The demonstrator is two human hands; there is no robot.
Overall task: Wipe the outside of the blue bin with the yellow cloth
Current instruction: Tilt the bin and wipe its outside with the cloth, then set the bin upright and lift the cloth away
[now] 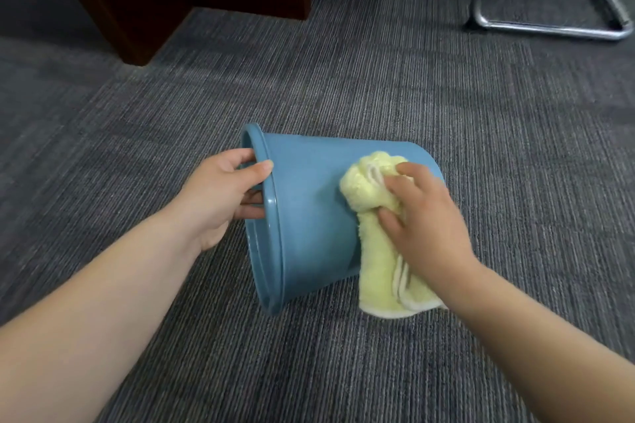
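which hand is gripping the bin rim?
Left hand: thumb outside, fingers inside the rim of the round blue plastic bin. Right hand holds the yellow terry cloth against its wall.

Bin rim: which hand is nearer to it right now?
Left. The left hand grips the rim, thumb outside, fingers inside the opening. The right hand is off it, toward the base end, pressing the yellow cloth against the outer wall of the blue bin.

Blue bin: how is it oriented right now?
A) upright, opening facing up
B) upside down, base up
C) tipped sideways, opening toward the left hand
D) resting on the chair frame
C: the blue bin is tipped sideways; the left hand grips its rim, and the right hand holds the yellow cloth against its outer wall.
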